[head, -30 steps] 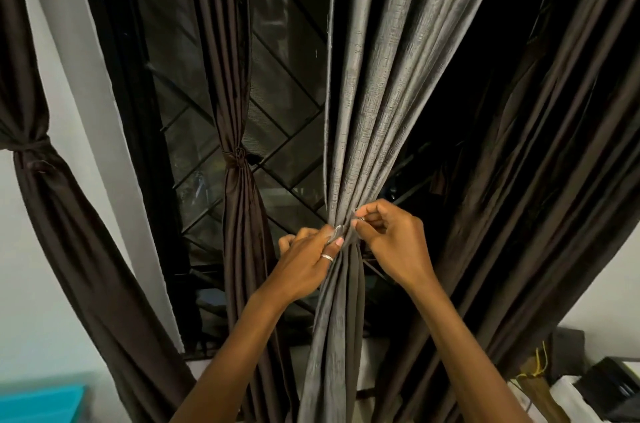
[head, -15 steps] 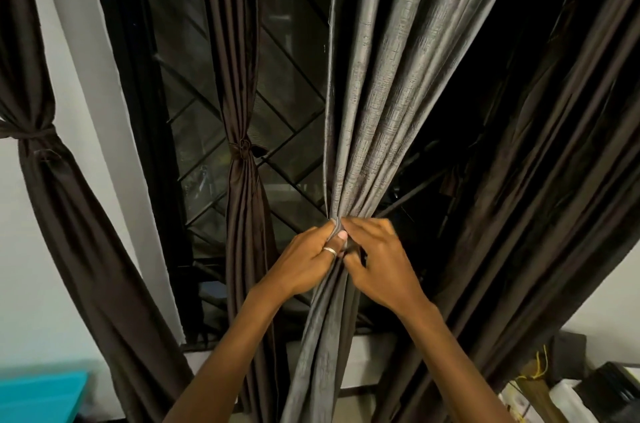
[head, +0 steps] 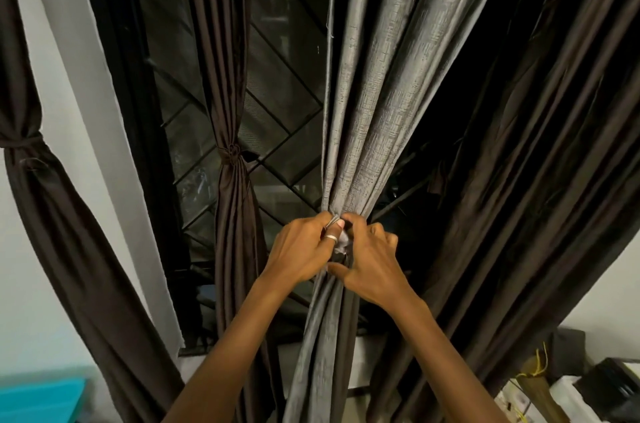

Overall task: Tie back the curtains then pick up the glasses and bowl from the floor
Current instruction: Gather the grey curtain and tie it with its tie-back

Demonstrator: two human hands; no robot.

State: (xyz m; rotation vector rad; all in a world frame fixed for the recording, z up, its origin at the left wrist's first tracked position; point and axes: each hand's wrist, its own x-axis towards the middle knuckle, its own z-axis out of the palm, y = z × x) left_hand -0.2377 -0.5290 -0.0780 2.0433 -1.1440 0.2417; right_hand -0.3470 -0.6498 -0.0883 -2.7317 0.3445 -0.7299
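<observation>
A grey textured curtain (head: 374,83) hangs in the middle, gathered into a narrow bunch at waist height. My left hand (head: 304,249), with a ring on one finger, grips the bunch from the left and pinches a thin grey tie. My right hand (head: 374,263) grips the bunch from the right, fingers curled into the fabric. Two dark brown curtains, one (head: 235,159) left of centre and one (head: 27,145) at the far left, are knotted back. A loose dark brown curtain (head: 540,152) hangs at the right. Glasses and bowl are out of view.
A dark window with a diagonal metal grille (head: 277,111) lies behind the curtains. A white wall strip (head: 90,104) runs down the left. A teal surface (head: 38,398) shows at the bottom left. Dark boxes and white items (head: 602,388) sit at the bottom right.
Both hands have closed tighter onto the gathered grey curtain; my right hand shifted from pinching the tie to pressing its fingers into the bunch. The view moved slightly closer.
</observation>
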